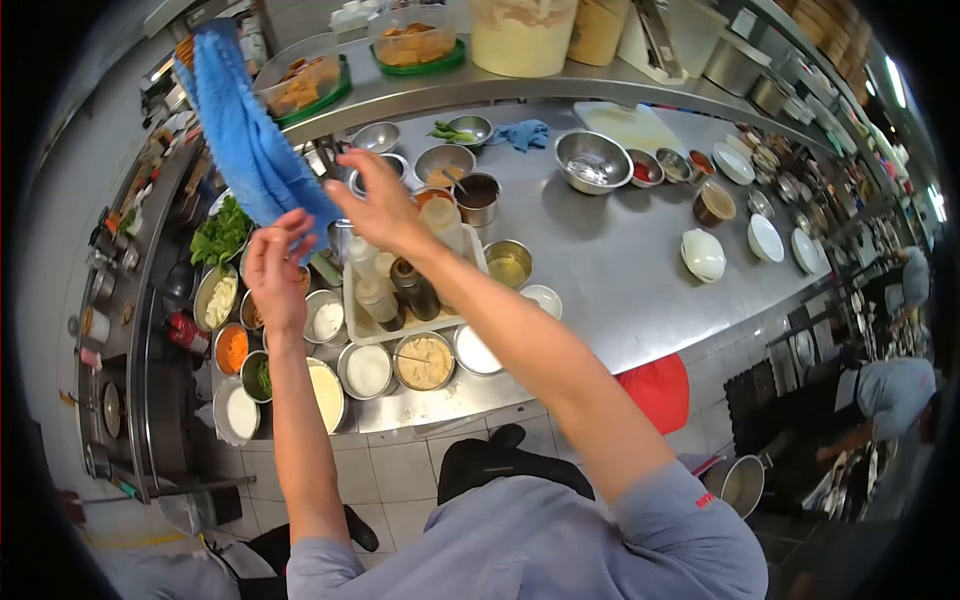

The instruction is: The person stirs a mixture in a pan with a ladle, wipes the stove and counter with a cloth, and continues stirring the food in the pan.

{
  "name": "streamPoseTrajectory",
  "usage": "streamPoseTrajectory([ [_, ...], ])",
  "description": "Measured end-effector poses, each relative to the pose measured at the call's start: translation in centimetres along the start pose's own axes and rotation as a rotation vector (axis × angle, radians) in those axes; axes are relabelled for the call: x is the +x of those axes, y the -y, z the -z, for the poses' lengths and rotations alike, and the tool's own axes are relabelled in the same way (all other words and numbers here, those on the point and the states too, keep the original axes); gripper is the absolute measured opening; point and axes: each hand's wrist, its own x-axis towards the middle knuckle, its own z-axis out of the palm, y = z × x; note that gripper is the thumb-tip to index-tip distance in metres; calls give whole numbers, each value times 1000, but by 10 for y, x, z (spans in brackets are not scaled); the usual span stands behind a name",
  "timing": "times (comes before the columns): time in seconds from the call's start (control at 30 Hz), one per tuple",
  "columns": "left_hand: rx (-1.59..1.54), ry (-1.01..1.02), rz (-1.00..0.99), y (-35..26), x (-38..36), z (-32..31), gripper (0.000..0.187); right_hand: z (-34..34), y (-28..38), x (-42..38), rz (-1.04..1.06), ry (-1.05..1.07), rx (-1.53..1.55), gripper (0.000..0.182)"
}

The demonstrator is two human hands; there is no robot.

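A blue cloth (pixel 245 135) hangs long and bunched at the upper left, in front of the shelf's end. My left hand (pixel 275 260) is raised at the cloth's lower end, its fingers loosely bent and apart, overlapping the cloth in this view. My right hand (pixel 385 205) reaches in from the right, thumb and fingers spread, with the fingertips close to the cloth's right edge. Below my hands stands a white tray (pixel 440 322) of squeeze bottles (pixel 375 300). Bowls and tubs surround it, including white powder (pixel 368 370), a tan mix with a spoon (pixel 424 360) and shredded carrot (pixel 231 349).
A steel shelf (pixel 400 80) with food containers (pixel 415 38) crosses the back. On the steel table (pixel 600 300) are a large metal bowl (pixel 592 163), a cutting board (pixel 630 128) and a white rounded item (pixel 703 256). Another person (pixel 890 395) stands at the right.
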Motion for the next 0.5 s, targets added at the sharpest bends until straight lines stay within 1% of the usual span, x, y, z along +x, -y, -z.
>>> streamPoseTrajectory([
  [0.03,5,-43,-82,1,0,1,16,-14,-1,5,-94,-12,55,47],
  [0.07,210,-240,-132,5,9,5,20,-23,5,7,-298,86,219,52],
  [0.1,483,-341,-285,26,26,23,31,-28,12,10,-494,182,387,57],
  [0.17,393,-424,110,51,51,41,41,-34,22,2,-450,275,462,66],
  [0.2,227,-353,223,58,56,48,32,-52,3,-5,-382,206,304,66],
  [0.23,259,-253,231,67,61,59,29,-50,5,-9,-372,199,266,64],
  [0.3,332,-44,245,77,65,78,24,-56,-6,-7,-293,110,165,58],
  [0.33,320,32,236,64,52,62,15,-54,-8,-3,-267,35,204,56],
  [0.4,-208,33,357,27,19,14,19,-49,-8,6,-216,-116,282,53],
  [0.43,-473,30,416,11,6,-8,20,-48,-3,7,-287,-89,456,51],
  [0.47,-441,-7,480,4,2,-23,28,-48,4,8,-356,-59,630,49],
  [0.5,-373,7,459,16,7,-19,29,-49,8,7,-423,-27,802,47],
])
